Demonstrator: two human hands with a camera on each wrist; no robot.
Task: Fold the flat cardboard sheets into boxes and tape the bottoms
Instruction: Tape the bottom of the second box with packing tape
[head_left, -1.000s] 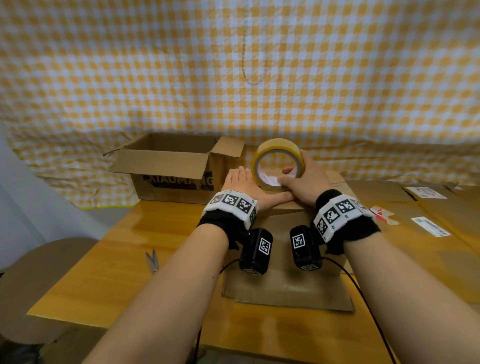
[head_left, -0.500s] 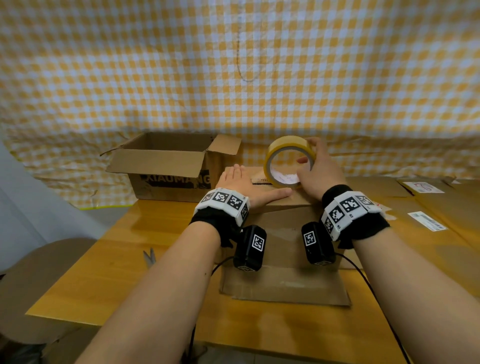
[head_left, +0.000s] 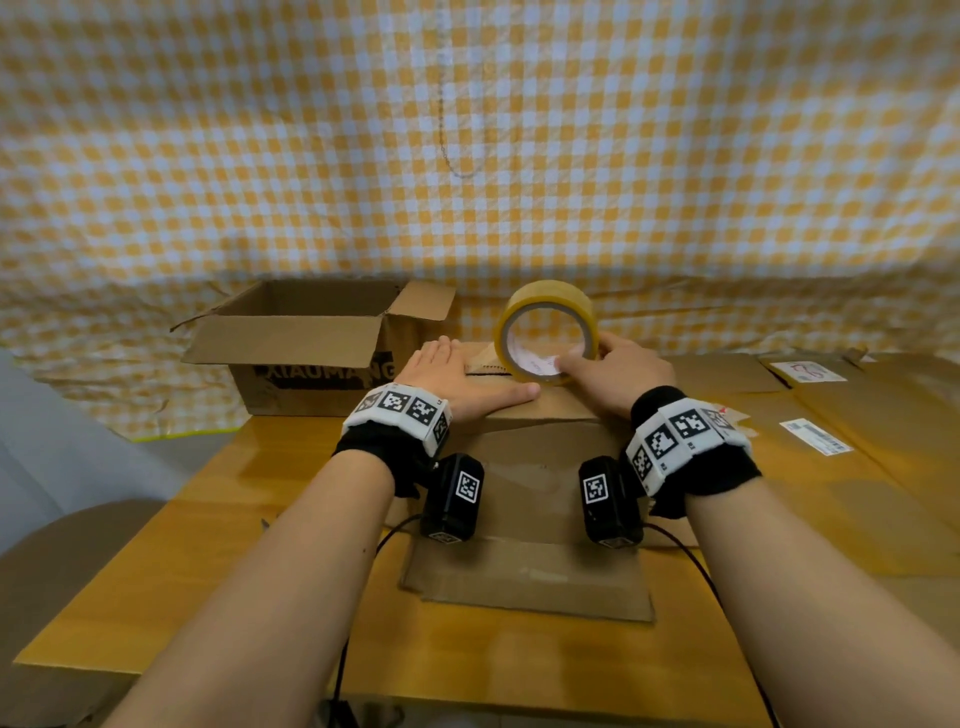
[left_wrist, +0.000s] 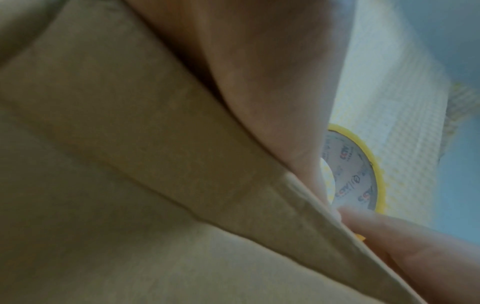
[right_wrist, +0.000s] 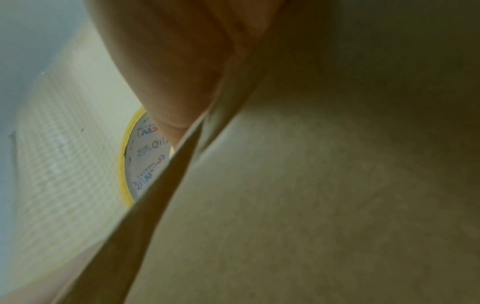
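Note:
A folded cardboard box (head_left: 535, 452) stands upside down at the table's middle, its lower flap spread toward me. My left hand (head_left: 457, 379) lies flat on the box's top, fingers straight, thumb along the front edge. My right hand (head_left: 618, 369) grips a yellow tape roll (head_left: 545, 327) that stands on edge on the box top, thumb inside its core. In the left wrist view the tape roll (left_wrist: 358, 174) shows past the box edge (left_wrist: 311, 201). The right wrist view shows the tape roll (right_wrist: 140, 158) behind the cardboard (right_wrist: 311, 185).
An open brown box (head_left: 311, 343) with dark lettering stands at the back left. Flat cardboard sheets (head_left: 857, 431) with white labels lie on the right of the wooden table (head_left: 182, 561). A checked yellow cloth (head_left: 467, 130) hangs behind. A chair (head_left: 57, 561) stands at the lower left.
My right hand has rolled the tape roll farther away across the box top. My left hand stays flat on the box. The head view has shifted, so the scissors are out of sight.

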